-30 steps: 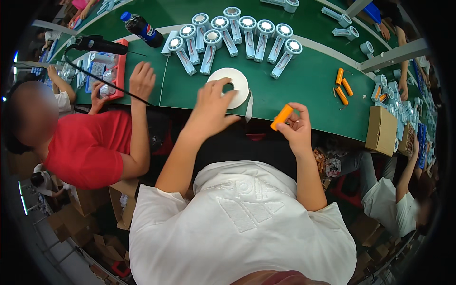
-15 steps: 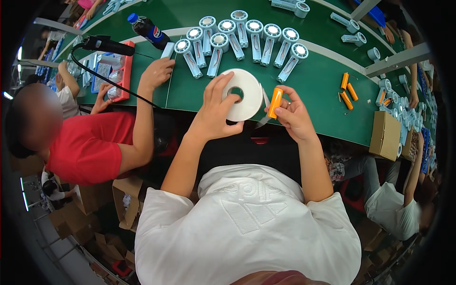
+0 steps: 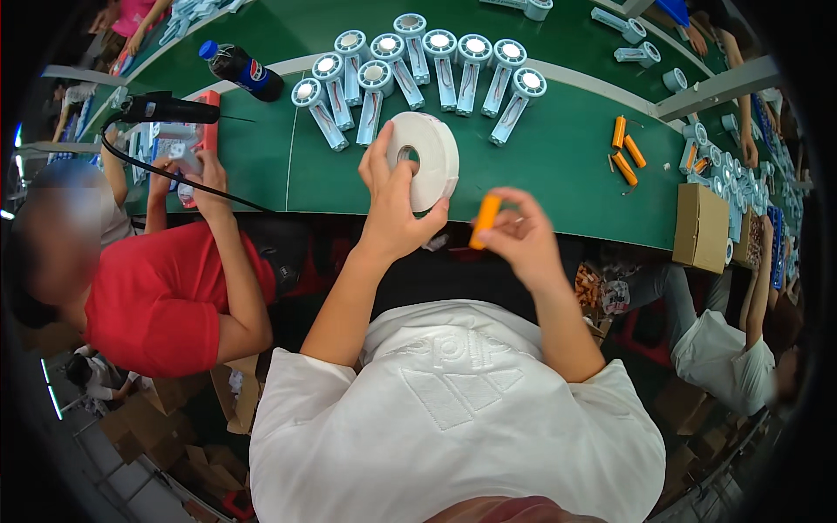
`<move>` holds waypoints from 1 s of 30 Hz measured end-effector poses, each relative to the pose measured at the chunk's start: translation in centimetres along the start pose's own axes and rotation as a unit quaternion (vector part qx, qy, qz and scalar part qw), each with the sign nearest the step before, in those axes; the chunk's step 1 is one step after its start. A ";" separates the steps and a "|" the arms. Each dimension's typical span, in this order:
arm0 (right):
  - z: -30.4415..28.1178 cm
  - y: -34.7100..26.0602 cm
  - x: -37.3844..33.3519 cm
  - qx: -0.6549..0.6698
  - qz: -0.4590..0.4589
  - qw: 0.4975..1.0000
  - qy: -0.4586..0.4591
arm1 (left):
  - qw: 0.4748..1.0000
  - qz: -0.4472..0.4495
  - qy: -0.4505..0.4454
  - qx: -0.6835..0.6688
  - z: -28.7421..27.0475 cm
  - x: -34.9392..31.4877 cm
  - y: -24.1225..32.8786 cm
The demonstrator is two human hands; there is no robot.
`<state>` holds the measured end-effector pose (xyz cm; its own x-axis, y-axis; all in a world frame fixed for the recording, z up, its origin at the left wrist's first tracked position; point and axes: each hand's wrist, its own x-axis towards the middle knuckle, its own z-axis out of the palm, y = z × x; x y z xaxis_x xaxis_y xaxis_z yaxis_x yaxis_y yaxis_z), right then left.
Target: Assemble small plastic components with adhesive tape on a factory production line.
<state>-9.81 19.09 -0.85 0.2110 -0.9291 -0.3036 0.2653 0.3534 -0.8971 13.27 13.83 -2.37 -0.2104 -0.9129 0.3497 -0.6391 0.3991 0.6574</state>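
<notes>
A wide white roll of tape (image 3: 438, 161) is gripped in my left hand (image 3: 391, 202), with fingers over its face and at the core hole. To its right, my right hand (image 3: 521, 234) pinches an orange cylindrical battery (image 3: 486, 221), apart from the roll. That hand is slightly smeared by motion. Beyond the roll, several light-blue handheld fan bodies (image 3: 375, 78) with round heads and open handles lie fanned out on the green table (image 3: 558, 174). Several more orange batteries (image 3: 622, 167) with short wires lie on the table at the right.
A dark drink bottle (image 3: 248, 74) with a blue cap lies at the back left. Near it a co-worker in a red shirt (image 3: 166, 296) handles a light-blue part beside a red tray (image 3: 209, 131). A cardboard box (image 3: 700, 227) stands at the right edge, near piled fan parts.
The roll has tilted and moved slightly left with my left hand. My right hand has drawn the battery down and away; the grey strip between them no longer shows. The co-worker's hand has pulled back.
</notes>
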 end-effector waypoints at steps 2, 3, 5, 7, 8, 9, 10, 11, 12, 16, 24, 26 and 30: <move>-1.3 -2.7 0.2 -0.024 -0.041 0.997 0.064 | 1.000 0.010 -0.012 0.000 0.1 -0.3 0.0; -1.9 -4.0 0.5 -0.038 -0.045 0.997 0.059 | 0.999 0.027 -0.025 0.009 0.0 -0.5 0.1; -2.3 -5.9 1.3 -0.084 -0.054 0.994 0.034 | 0.996 0.063 -0.049 0.025 -0.3 -0.7 0.5; -2.4 -7.2 1.7 -0.131 -0.062 0.989 0.002 | 0.994 0.081 -0.058 0.033 -0.4 -0.5 0.9; -2.3 -7.8 1.9 -0.165 -0.062 0.984 -0.014 | 0.992 0.100 -0.069 0.031 -0.6 -0.4 1.2; -2.0 -8.3 2.0 -0.199 -0.062 0.978 -0.031 | 0.989 0.118 -0.079 0.029 -0.8 -0.2 1.5; -1.8 -8.7 2.1 -0.232 -0.061 0.970 -0.049 | 0.986 0.135 -0.089 0.028 -1.0 -0.1 1.7; -1.6 -9.0 2.2 -0.264 -0.060 0.960 -0.068 | 0.983 0.152 -0.100 0.028 -1.1 -0.1 1.8; -1.4 -9.1 2.4 -0.263 -0.059 0.960 -0.073 | 0.984 0.148 -0.098 0.030 -1.3 -0.2 1.9; -0.9 -9.2 2.6 -0.244 -0.064 0.967 -0.027 | 0.989 0.131 -0.061 0.022 -1.1 -0.1 2.1; 3.5 -6.2 2.9 -0.234 -0.320 0.882 0.254 | 0.996 -0.037 0.002 -0.083 2.3 -1.1 6.2; 4.2 -4.6 3.1 -0.242 -0.416 0.808 0.340 | 0.985 -0.095 -0.009 -0.140 2.0 -0.8 7.2; 2.6 -2.4 5.2 -0.322 -0.479 0.746 0.331 | 0.934 -0.229 -0.120 -0.246 0.2 0.1 6.7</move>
<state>-6.86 13.74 0.55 -0.3535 -0.6471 0.6755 -0.5570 -0.4346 -0.7078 8.82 16.44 1.94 -0.1965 -0.9667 -0.1639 -0.2969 -0.1007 0.9496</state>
